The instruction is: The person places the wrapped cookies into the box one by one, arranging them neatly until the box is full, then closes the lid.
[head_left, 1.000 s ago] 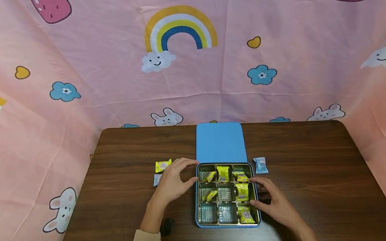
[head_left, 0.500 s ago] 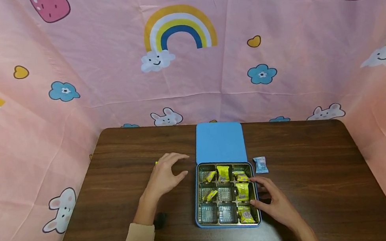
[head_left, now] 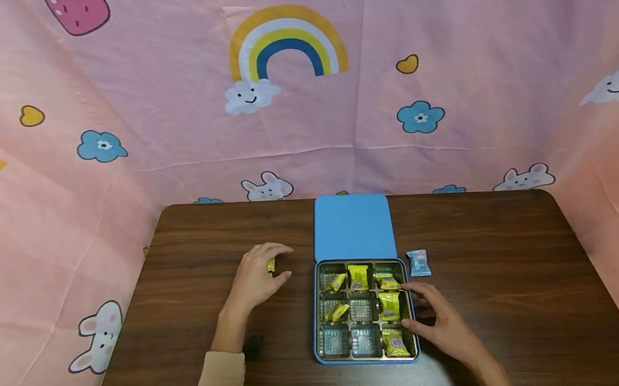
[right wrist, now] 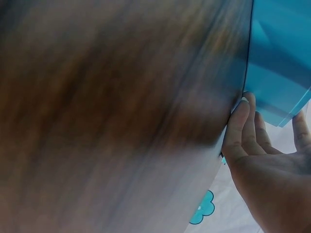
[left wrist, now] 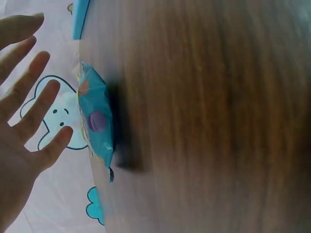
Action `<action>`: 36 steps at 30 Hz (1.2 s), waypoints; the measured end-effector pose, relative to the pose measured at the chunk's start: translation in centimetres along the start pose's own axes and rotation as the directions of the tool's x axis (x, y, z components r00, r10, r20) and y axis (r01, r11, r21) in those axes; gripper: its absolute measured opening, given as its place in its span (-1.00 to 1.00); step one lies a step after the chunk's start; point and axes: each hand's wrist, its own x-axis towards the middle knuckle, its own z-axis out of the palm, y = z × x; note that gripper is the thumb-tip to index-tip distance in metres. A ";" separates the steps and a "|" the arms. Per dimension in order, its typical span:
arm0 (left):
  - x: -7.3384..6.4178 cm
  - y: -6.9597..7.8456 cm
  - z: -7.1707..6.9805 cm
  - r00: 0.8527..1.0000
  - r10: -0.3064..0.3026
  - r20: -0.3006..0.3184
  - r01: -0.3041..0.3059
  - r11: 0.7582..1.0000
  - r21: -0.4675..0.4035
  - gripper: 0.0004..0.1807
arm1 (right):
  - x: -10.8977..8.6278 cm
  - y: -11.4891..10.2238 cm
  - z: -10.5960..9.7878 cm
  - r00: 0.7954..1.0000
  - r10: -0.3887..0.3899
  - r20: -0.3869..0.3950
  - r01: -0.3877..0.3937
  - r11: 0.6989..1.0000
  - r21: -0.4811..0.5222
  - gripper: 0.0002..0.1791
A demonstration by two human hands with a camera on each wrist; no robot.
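Observation:
My left hand (head_left: 253,279) hovers at the left over small wrapped candies, fingers spread and thumb apart, holding nothing. A yellow candy (head_left: 271,265) peeks out between its thumb and forefinger in the head view. In the left wrist view a blue wrapped candy (left wrist: 97,116) lies on the table beyond the fingers (left wrist: 46,104), overlapping the yellow one. At the right side of a blue tin (right wrist: 277,63), my right hand (head_left: 441,321) touches the rim with thumb and forefinger; its other fingers rest against the side wall. Yellow candies (head_left: 358,277) sit in several of the tin's compartments.
The tin's blue lid (head_left: 352,226) lies folded back behind it, flat on the brown wooden table (head_left: 512,259). Another blue candy (head_left: 418,263) lies right of the tin. A pink printed cloth (head_left: 301,124) hangs behind the table and along both sides.
My left hand has moved left, away from the tin's left edge, and now covers most of the candies there. The right hand has stayed at the tin, which has not moved.

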 end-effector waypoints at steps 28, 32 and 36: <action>1.1 -1.6 0.7 0.992 -0.090 0.092 0.089 0.996 0.011 -0.48 | -0.2 0.3 0.1 1.000 -0.026 0.000 0.026 1.000 0.014 -0.26; 1.2 -1.6 0.7 0.991 -0.103 0.083 0.101 0.995 0.022 -0.49 | -0.1 0.3 0.1 0.999 -0.035 -0.011 0.035 0.999 0.013 -0.25; 1.2 -1.6 0.7 0.991 -0.118 0.065 0.113 0.991 0.077 -0.48 | -0.1 0.3 0.0 1.000 -0.025 -0.005 0.026 0.999 0.023 -0.25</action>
